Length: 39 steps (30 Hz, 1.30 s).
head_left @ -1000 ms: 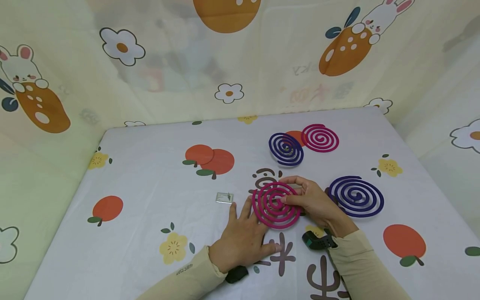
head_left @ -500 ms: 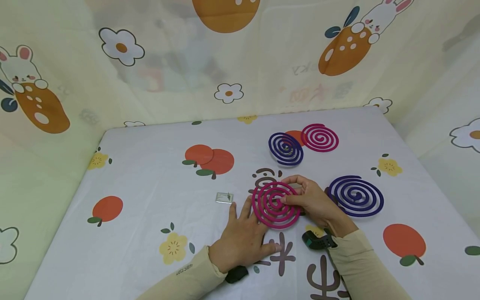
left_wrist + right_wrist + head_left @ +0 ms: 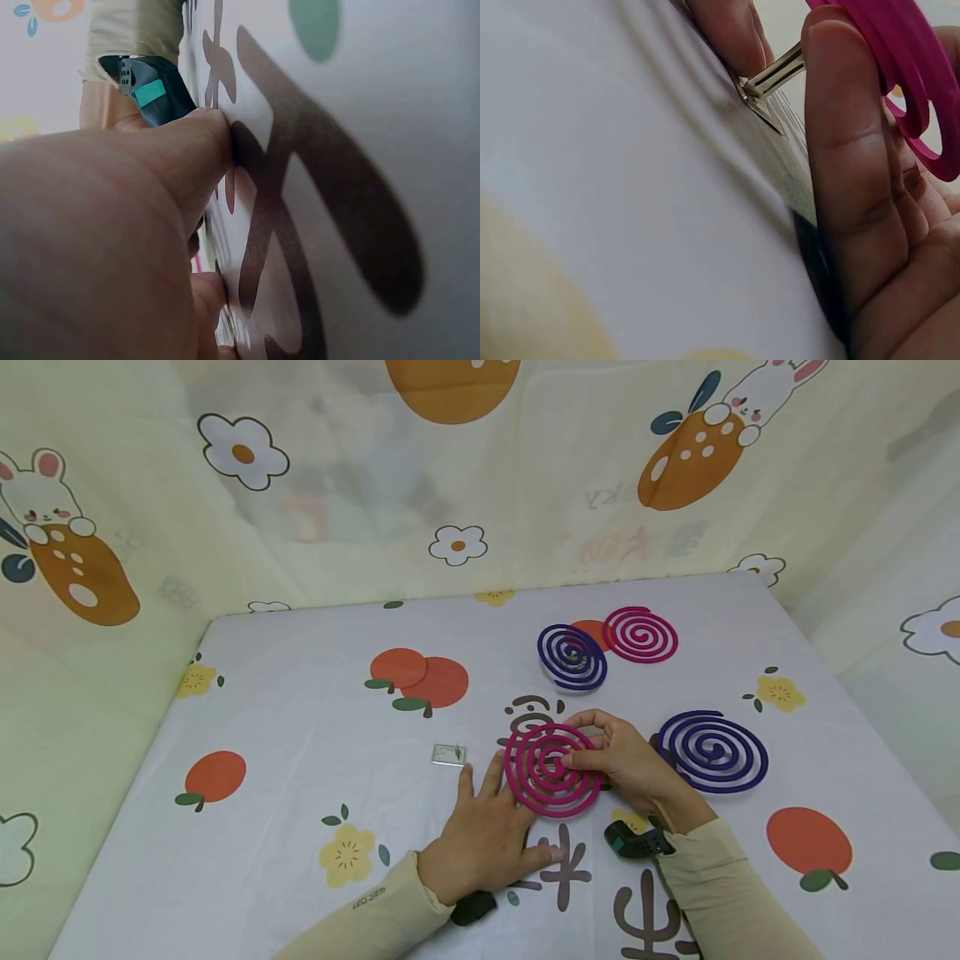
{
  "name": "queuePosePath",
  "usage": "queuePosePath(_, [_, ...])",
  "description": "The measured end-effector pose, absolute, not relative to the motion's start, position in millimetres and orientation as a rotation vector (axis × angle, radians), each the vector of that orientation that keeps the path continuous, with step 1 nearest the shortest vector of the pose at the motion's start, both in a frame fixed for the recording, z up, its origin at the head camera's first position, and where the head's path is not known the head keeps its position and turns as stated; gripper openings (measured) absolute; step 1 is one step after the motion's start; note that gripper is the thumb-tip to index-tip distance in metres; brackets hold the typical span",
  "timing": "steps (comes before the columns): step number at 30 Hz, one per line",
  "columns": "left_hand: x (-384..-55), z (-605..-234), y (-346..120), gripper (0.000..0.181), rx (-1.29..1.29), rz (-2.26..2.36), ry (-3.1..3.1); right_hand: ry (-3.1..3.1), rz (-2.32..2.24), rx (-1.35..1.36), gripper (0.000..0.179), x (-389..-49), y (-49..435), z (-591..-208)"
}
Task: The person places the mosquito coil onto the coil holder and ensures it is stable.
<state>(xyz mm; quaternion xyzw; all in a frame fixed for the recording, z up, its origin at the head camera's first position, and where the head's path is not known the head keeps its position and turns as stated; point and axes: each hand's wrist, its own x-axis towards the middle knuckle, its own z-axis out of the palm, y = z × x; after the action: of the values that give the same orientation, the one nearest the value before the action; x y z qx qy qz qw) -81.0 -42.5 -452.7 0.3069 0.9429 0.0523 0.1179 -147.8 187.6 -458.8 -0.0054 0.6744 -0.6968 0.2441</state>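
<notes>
I have the right hand [image 3: 637, 768] pinching the pink coil [image 3: 552, 763], its thumb on top close to the coil's centre and its other fingers at the far edge and beneath. The coil is just above the counter [image 3: 292, 693], in front of the person and between the two hands. My left hand [image 3: 483, 843] lies palm down with its fingers spread, the tips at the coil's left side and partly under it. From the right wrist I can see a metal piece [image 3: 776, 73] below the coil, with a narrow tab slanting up from its base and a fingertip beside that base; the view is tight there, so I can't be sure whether the tab touches the coil. Just beyond the left fingertips sits a small metal plate [image 3: 448, 755] with an upright prong. To the right of the right hand lies a large blue coil [image 3: 715, 752]. Farther back, I have a smaller blue coil [image 3: 572, 653] and a second pink coil [image 3: 641, 635] side by side. A black wristband [image 3: 636, 842] shows at the right cuff.
</notes>
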Motion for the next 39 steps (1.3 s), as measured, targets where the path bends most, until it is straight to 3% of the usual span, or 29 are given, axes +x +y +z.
queuePosePath(14, [-81.2, -453.5, -42.0, 0.086, 0.896, 0.147, 2.76, 1.832, -1.891, -0.038, 0.049, -148.5, 187.3, -458.9])
queuePosePath(23, [-80.8, -452.4, -42.2, 0.086, 0.898, 0.147, 2.763, 1.838, -1.861, -0.079, 0.059, -148.1, 188.8, -456.5])
queuePosePath(39, [-80.5, -452.6, -43.2, 0.087, 0.908, 0.129, 2.774, 1.853, -1.876, -0.064, 0.056, -148.3, 188.4, -457.4])
